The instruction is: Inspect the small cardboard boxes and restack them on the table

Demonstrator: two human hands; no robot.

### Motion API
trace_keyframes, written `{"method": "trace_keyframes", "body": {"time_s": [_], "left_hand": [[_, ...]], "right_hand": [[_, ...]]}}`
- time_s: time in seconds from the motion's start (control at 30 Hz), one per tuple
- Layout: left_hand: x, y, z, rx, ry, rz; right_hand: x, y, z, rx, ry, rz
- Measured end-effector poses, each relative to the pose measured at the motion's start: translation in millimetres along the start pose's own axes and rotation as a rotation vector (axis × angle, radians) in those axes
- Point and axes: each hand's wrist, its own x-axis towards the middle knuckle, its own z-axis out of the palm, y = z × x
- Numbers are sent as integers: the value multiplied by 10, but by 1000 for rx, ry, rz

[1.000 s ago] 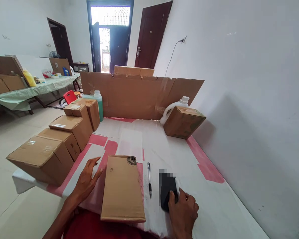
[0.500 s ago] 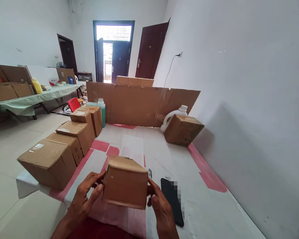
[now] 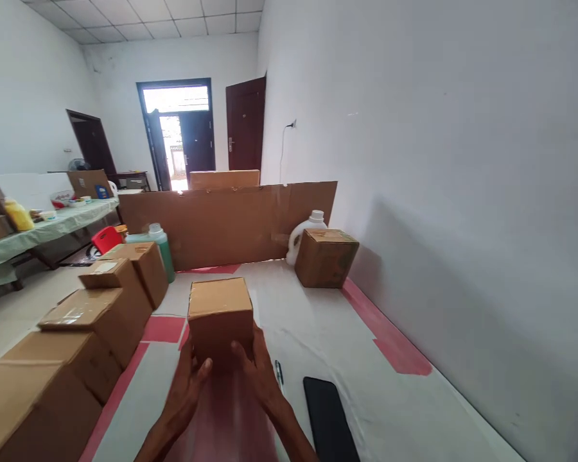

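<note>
I hold a plain brown cardboard box (image 3: 220, 316) up in front of me with both hands, above the near part of the white and red table cover (image 3: 318, 321). My left hand (image 3: 189, 384) grips its lower left side with the thumb on the near face. My right hand (image 3: 257, 375) grips the lower right side in the same way. A black phone (image 3: 328, 418) lies flat on the table just right of my right wrist. A pen (image 3: 279, 374) lies between the phone and my right hand.
Several sealed cardboard boxes (image 3: 96, 314) line the table's left edge. A green bottle (image 3: 160, 247) stands behind them. A cardboard sheet (image 3: 226, 221) stands across the far end, with a white jug (image 3: 304, 231) and another box (image 3: 325, 256) before it. The wall runs along the right.
The box lay flat on the table with my right hand on the phone. Both hands then took hold of the box and raised it forward. The view has tilted up and left.
</note>
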Motion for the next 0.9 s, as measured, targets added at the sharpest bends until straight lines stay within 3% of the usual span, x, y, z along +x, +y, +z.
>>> {"method": "trace_keyframes", "body": {"time_s": [0.1,0.23,0.37,0.47,0.57,0.7,0.9], "left_hand": [[343,45,555,-17,-207,65],[830,67,1516,-5,-504,206],[1249,82,2382,57,-699,227],[1499,52,2825,139,-743,197],[1714,-1,3079,162,-744,161],[1948,-65,3226,177,-724,169],[2126,-101,3240,196,-696,143]], "right_hand": [[251,-9,-623,33,174,97],[515,28,-1663,39,425,183],[781,141,-2532,-70,489,162],[996,308,-2948,-164,489,186],[1189,497,-3213,-250,476,248],[1348,719,-3427,-398,488,329],[1324,906,-3414,-529,460,426]]}}
